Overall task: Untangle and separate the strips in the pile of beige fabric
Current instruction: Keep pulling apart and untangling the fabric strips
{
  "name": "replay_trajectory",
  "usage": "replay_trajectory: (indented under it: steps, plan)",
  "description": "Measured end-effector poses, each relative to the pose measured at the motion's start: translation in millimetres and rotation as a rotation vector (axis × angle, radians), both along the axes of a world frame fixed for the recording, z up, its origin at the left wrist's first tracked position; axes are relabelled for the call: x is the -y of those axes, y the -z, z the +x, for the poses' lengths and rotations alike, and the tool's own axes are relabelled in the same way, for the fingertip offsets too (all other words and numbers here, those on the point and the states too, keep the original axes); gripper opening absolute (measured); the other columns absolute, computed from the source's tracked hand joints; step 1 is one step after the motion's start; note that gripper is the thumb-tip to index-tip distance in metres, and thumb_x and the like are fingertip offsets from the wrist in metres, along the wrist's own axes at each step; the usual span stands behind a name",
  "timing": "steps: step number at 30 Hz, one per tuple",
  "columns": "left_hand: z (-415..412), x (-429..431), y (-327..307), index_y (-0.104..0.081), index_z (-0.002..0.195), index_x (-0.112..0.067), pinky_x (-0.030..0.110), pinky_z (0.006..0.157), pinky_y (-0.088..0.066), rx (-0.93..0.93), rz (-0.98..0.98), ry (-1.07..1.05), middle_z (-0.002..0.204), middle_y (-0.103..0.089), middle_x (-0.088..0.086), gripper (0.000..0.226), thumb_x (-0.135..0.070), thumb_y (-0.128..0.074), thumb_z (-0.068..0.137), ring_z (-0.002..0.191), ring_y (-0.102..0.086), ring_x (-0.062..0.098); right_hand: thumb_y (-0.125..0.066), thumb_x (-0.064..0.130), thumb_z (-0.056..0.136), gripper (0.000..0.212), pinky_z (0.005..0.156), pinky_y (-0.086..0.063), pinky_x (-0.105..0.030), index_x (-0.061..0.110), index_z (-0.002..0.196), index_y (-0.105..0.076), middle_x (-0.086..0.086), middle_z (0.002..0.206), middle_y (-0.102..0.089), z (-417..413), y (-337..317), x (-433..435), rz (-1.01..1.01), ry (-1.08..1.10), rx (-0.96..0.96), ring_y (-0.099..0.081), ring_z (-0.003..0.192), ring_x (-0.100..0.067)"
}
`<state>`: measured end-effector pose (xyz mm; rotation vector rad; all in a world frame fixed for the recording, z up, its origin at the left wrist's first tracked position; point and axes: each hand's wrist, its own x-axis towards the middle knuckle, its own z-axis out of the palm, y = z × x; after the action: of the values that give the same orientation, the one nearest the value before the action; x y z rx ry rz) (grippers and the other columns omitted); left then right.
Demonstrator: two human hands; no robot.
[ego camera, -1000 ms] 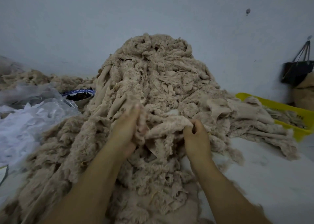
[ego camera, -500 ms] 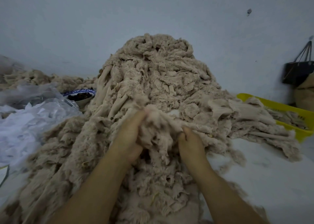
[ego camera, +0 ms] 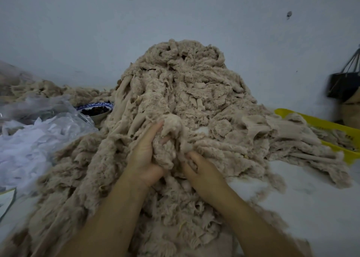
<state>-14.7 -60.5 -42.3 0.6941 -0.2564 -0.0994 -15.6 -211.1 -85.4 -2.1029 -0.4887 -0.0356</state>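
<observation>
Both forearms reach forward from the lower edge of the view and meet at the near slope of the pile of beige fabric (ego camera: 185,85). The pile stands on a white surface (ego camera: 311,208) against a pale wall (ego camera: 175,13).

Left hand (ego camera: 144,157): palm turned inward, fingers nearly straight and pointing up the left side of a raised clump of strips (ego camera: 169,147). The thumb presses in from the front, so the clump is pinched between thumb and fingers.

Right hand (ego camera: 204,173): back upward, lower than the left and just beside it. Its fingers are curled into the base of the same clump and grip it. The fingertips are buried in the fabric.

Surroundings: left of the pile lie clear plastic (ego camera: 44,124) and white scraps (ego camera: 23,151). Behind them a blue-rimmed bowl (ego camera: 93,105) with dark contents touches the pile's edge. On the right, strips spill into a yellow tray (ego camera: 331,125). A dark bag (ego camera: 341,85) hangs at the wall beyond it.
</observation>
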Motion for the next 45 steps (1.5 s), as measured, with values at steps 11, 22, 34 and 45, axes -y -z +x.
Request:
replay_trajectory:
  steps: [11,22,34,45]
  plan:
    - [0.2,5.5,-0.7,-0.078,0.099,-0.006,0.039,0.085,-0.059,-0.043,0.181,0.072,0.096,-0.072,0.013,0.034,-0.032,-0.075,0.077,0.095,-0.07,0.023,-0.049,0.047,0.094,0.056,0.094,-0.044,-0.032,0.038,0.147,-0.033,0.023,0.138,-0.033,-5.4,-12.1,5.6,0.022,0.201,0.238,-0.046,0.112,-0.003]
    - [-7.1,4.6,-0.7,-0.08,0.089,-0.006,0.03,0.071,-0.059,-0.077,0.275,0.046,0.098,-0.075,0.016,0.032,-0.028,-0.078,0.066,0.091,-0.074,0.024,-0.044,0.02,0.103,0.022,0.054,-0.037,-0.006,0.036,0.096,-0.056,0.021,0.084,-0.055,7.5,-1.9,9.3,0.167,0.19,-0.014,-0.054,0.075,0.004]
    - [-5.0,-26.1,-15.0,-0.072,0.056,-0.015,0.009,0.04,-0.04,0.114,-0.024,-0.067,0.051,-0.061,-0.006,0.048,-0.039,-0.099,0.024,0.045,-0.054,0.001,-0.047,0.02,0.101,0.023,0.077,-0.056,-0.029,0.009,0.106,-0.067,-0.003,0.09,-0.068,19.5,-8.3,22.8,0.688,0.448,-0.443,-0.065,0.086,-0.022]
    - [-0.1,6.0,-5.6,-0.081,0.093,-0.013,0.035,0.073,-0.06,-0.105,0.145,-0.144,0.104,-0.076,0.01,0.022,-0.028,-0.067,0.083,0.097,-0.073,0.023,-0.052,0.086,0.074,0.058,0.092,-0.05,-0.016,0.046,0.114,-0.066,0.022,0.115,-0.068,-5.4,-1.7,9.7,0.2,-0.11,-0.098,-0.061,0.112,0.001]
